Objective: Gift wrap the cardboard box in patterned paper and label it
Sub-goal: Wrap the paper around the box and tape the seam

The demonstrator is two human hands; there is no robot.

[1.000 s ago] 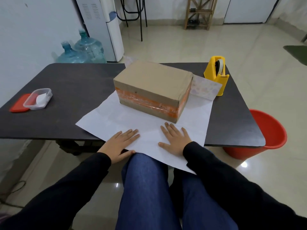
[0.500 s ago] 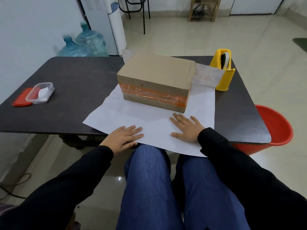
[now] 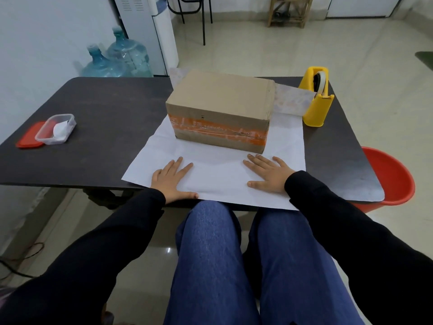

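Note:
A brown cardboard box (image 3: 222, 106) with orange tape along its near side stands on a sheet of wrapping paper (image 3: 218, 174) that lies white side up on the dark table (image 3: 105, 118). The paper's patterned face shows at the far right corner, where it curls up behind the box. My left hand (image 3: 172, 178) lies flat on the paper near its front left edge, fingers straight. My right hand (image 3: 269, 173) presses flat on the paper just in front of the box's near right corner. A yellow tape dispenser (image 3: 316, 97) stands to the right of the box.
A clear plastic tub (image 3: 56, 129) with white slips sits beside its red lid (image 3: 29, 139) at the table's left. A red bucket (image 3: 393, 177) stands on the floor right of the table. Water jugs (image 3: 117, 59) and a dispenser stand behind.
The paper and box have turned to lie squarer to the table's front edge. Both hands stayed flat on the paper and now lie wider apart.

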